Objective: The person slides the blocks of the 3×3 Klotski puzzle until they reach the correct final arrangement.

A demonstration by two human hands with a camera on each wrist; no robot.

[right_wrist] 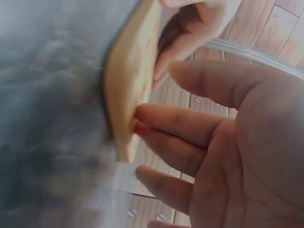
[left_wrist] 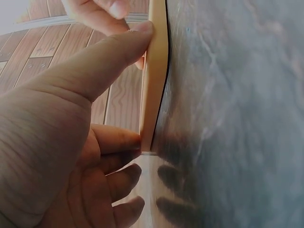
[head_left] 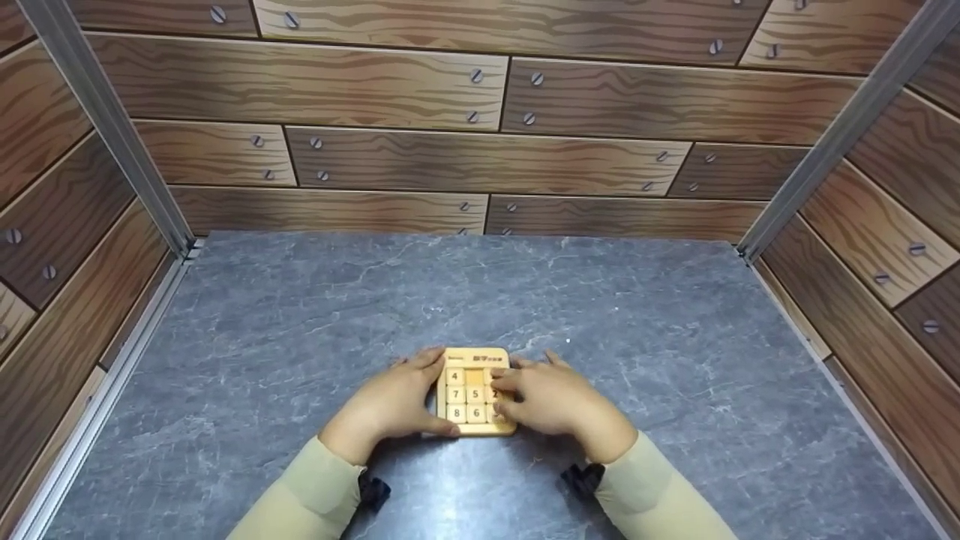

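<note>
"What was your left hand doing?"

"My left hand [head_left: 391,403] gripped the edge of a number slide puzzle [head_left: 475,403], the thumb on the near left corner and the index finger at the far left one. The remaining fingers were bent, just clear of it."

"And your right?"

"My right hand [head_left: 553,396] grasped nothing. Its fingers reached out, slightly bent, and two fingertips touched the puzzle's right side, over the column of tiles there. In the right wrist view the thumb stood apart from it."

"Where was the puzzle?"

"Between my hands, flat on the counter [head_left: 480,292], near me and roughly midway across. It had a yellow frame with printing along the far end. I could read the tiles 4 [head_left: 454,376], 7 [head_left: 455,394], 5 [head_left: 475,394], 8 [head_left: 457,413] and 6 [head_left: 476,413]. The vacant slot [head_left: 474,376] was beside the 4, in the far row. My fingers partly covered the right column, so I couldn't tell all its numbers."

"What lay farther out?"

"My pale sleeves [head_left: 311,487], with a black strap [head_left: 373,491] showing by the left cuff. Past the grey marbled counter rose a wood-plank-patterned wall [head_left: 412,161] with screw heads, and a metal post [head_left: 120,142] stood at the far left corner."
</note>
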